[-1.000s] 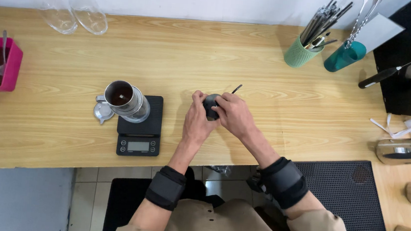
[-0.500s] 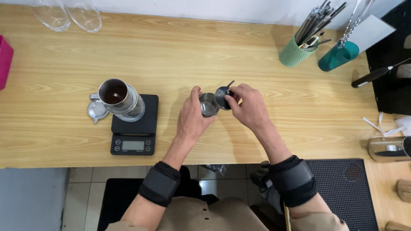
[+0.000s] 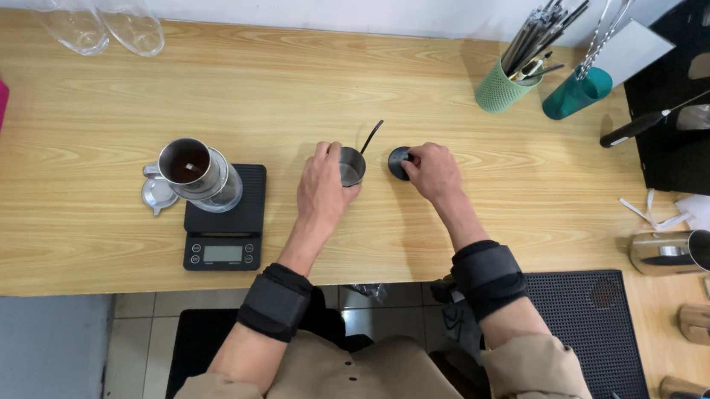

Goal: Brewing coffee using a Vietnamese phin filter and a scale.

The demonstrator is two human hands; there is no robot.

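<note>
While the left hand (image 3: pixel 324 187) wraps its grip around a small steel cup (image 3: pixel 351 167) standing at the middle of the wooden desk (image 3: pixel 107 92), the right hand (image 3: pixel 434 170) just beside it pinches a round black lid (image 3: pixel 398 161) lying flat on the desk. A thin black stick (image 3: pixel 372 137) lies between and above them, and left of centre a steel coffee dripper (image 3: pixel 195 173) stands on a black digital scale (image 3: pixel 224 222).

Centre frame: small metal cup (image 3: pixel 351 167) gripped by left hand (image 3: pixel 325 185); black round lid (image 3: pixel 398 161) pressed under right hand (image 3: pixel 432 171).
</note>
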